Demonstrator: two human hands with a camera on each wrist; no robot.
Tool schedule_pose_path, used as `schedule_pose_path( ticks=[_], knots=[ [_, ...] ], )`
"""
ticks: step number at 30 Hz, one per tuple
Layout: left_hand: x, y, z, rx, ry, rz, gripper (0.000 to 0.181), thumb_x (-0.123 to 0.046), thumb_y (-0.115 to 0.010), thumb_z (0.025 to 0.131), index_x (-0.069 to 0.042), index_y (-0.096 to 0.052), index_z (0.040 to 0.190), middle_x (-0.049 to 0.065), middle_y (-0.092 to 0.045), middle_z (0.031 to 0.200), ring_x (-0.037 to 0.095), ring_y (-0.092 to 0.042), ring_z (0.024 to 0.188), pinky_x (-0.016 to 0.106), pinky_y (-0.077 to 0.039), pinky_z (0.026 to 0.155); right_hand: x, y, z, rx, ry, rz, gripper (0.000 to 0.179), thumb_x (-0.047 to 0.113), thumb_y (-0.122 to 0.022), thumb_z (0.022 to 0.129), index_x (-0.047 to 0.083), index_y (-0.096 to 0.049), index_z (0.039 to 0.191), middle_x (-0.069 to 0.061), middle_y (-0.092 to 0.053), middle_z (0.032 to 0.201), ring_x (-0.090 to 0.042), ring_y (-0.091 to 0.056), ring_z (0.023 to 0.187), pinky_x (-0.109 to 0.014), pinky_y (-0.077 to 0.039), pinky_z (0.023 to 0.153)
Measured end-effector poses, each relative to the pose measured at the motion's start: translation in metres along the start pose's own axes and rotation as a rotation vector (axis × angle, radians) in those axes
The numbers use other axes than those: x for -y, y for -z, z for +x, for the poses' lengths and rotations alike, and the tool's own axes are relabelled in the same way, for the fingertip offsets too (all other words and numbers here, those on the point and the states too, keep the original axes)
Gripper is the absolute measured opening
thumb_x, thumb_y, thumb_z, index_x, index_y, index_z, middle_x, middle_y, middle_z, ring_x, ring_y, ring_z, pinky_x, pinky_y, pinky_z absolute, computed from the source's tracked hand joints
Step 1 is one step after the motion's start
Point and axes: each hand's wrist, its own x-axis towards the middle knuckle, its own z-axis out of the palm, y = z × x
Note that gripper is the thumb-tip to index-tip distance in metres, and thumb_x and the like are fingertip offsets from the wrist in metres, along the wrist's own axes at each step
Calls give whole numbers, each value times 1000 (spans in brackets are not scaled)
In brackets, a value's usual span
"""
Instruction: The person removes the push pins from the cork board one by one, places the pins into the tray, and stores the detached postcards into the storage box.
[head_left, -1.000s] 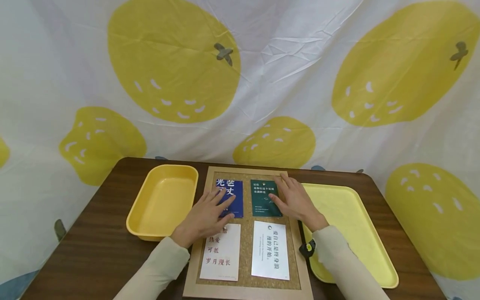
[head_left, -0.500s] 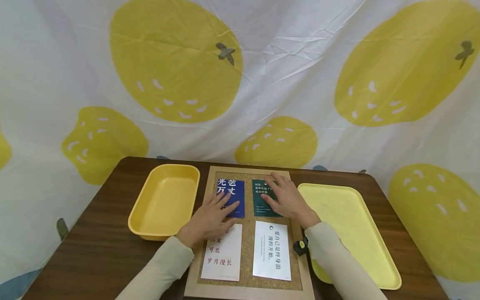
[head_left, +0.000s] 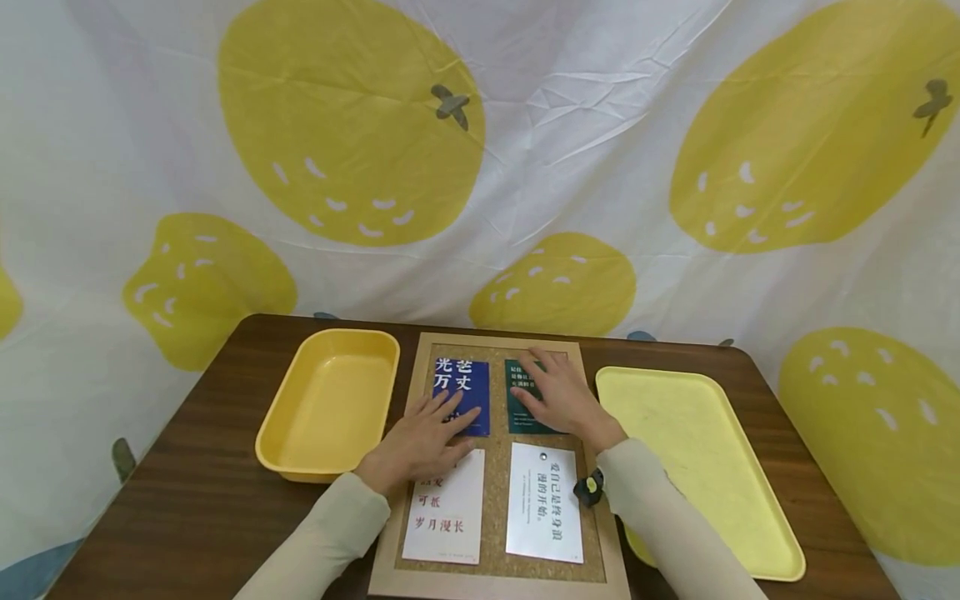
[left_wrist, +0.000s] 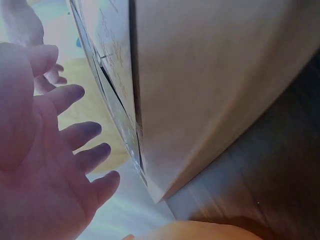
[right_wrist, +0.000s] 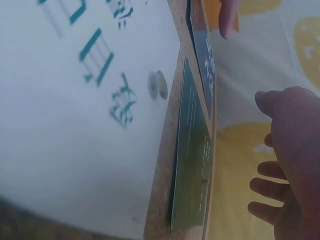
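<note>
Dark wood grain runs across the smooth worktop point(head_left: 191, 467), and towards its far left corner there's a glossy plastic tub point(head_left: 330, 408), matched along the right edge by a smooth plastic tray point(head_left: 697, 467)! Between them, rough, speckled cork point(head_left: 496, 508) in a pale wooden frame point(head_left: 385, 542) carries smooth paper cards point(head_left: 538, 521), while creased cloth point(head_left: 562, 142) hangs beyond the far edge.

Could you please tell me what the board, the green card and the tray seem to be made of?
Board: speckled, matt brown centre, so probably cork; the smooth, pale tan frame is likely wood or wood-effect.
Green card: thin, flat and printed, so likely stiff paper; whether coated, I can't tell.
Tray: smooth-looking, evenly yellow, with rounded corners, so probably moulded plastic.
</note>
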Motion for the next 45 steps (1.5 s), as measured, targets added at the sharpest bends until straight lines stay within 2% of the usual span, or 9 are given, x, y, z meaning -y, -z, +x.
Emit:
schedule_pose_path(
  ticks=[6, 12, 25, 37, 45],
  knots=[
    [1, -2, 0, 47, 21, 16, 57, -51, -37, 104, -25, -37, 155, 11, -25, 163, 34, -19, 151, 50, -14, 123, 6, -5, 8, -9, 28, 26, 59, 35, -61, 98, 6, -46, 147, -24, -47, 145, -44, -45, 133, -60, -36, 110],
    [3, -7, -2, 80, 38, 31, 58, -53, -37, 103, -26, -36, 155, 10, -26, 163, 34, -19, 151, 48, -14, 123, 14, -7, 13, 64, -4, 61, 61, 34, -60, 99, 4, -42, 149, -24, -46, 146, -42, -45, 135, -58, -38, 109],
    [5, -12, -2, 79, 44, 8, 59, -53, -39, 102, -25, -39, 154, 10, -26, 163, 35, -19, 151, 48, -18, 123, 24, -13, 25, 89, 25, 64, 58, 33, -60, 100, -2, -47, 144, -22, -49, 144, -38, -46, 134, -51, -40, 110],
    [6, -12, -2, 97, 49, -17, 58, -52, -39, 103, -25, -38, 154, 10, -25, 163, 34, -18, 151, 48, -17, 123, 32, -19, 34, 134, -29, 92, 56, 36, -57, 101, 2, -49, 144, -19, -50, 143, -34, -46, 134, -49, -39, 112],
    [5, -10, -2, 95, 45, -17, 58, -53, -38, 103, -25, -38, 154, 10, -25, 163, 34, -18, 151, 47, -18, 123, 35, -18, 37, 127, -39, 106, 56, 36, -58, 101, 1, -49, 144, -19, -50, 143, -34, -47, 133, -49, -40, 111]
  ],
)
